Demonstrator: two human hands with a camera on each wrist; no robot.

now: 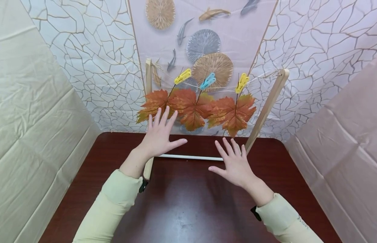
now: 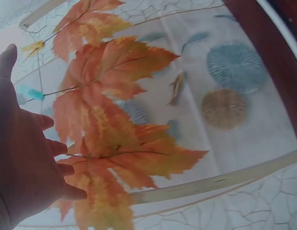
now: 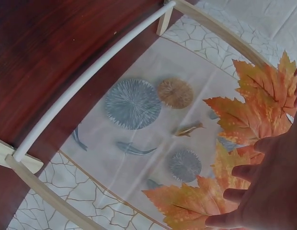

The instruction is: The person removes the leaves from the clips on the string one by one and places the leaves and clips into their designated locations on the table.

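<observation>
Three orange-red maple leaves hang by their stems from a string (image 1: 228,88) in the head view: a left leaf (image 1: 155,101), a middle leaf (image 1: 193,113) and a right leaf (image 1: 234,114). A yellow clothespin (image 1: 182,76), a blue clothespin (image 1: 208,81) and another yellow clothespin (image 1: 242,83) clip them. My left hand (image 1: 159,135), fingers spread, overlaps the lower edge of the left leaf and holds nothing. Below the right leaf, my right hand (image 1: 236,165) is also spread with nothing in it. Both wrist views show the leaves (image 2: 105,72) beyond the fingers.
Two wooden posts, a left post (image 1: 148,77) and a right post (image 1: 267,108), carry the string. A white rod (image 1: 191,157) joins them low down, over the dark red table (image 1: 182,206). Behind hangs a cloth (image 1: 237,37) printed with fish; pale fabric walls (image 1: 343,135) flank the table.
</observation>
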